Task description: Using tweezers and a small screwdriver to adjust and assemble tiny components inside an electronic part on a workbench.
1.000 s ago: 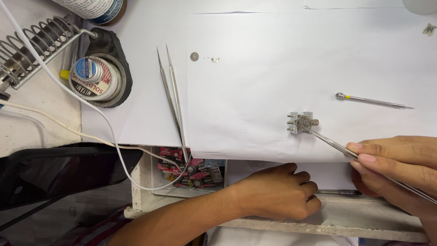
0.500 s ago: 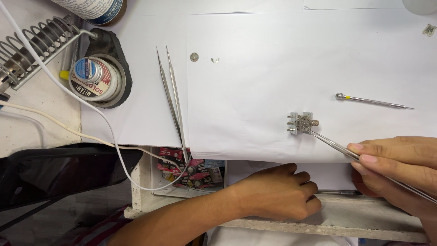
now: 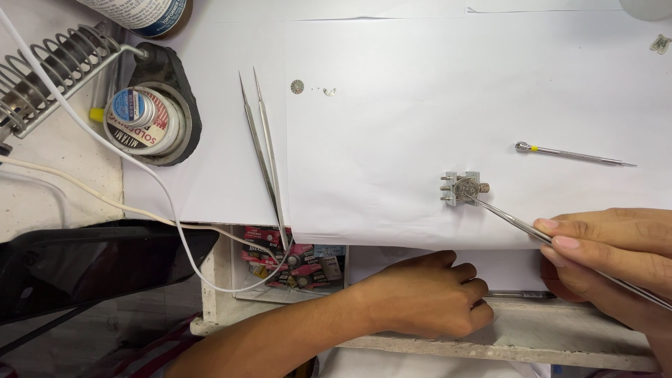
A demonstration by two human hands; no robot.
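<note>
White paper is covering the bench (image 3: pixel 420 56) — the right hand (image 3: pixel 616 259) is pinching tweezers (image 3: pixel 518 224) against a small metal holder (image 3: pixel 463 190); the left hand (image 3: pixel 427 294) is resting curled, empty, at the edge.

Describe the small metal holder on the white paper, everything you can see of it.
The small metal holder is a silvery block, roughly square, with short pegs sticking out of its left side and a knob on its right. A round, toothed metal part sits on top. It lies flat on the white paper, near the front edge. The tips of the tweezers held in the right hand touch the round part.
</note>
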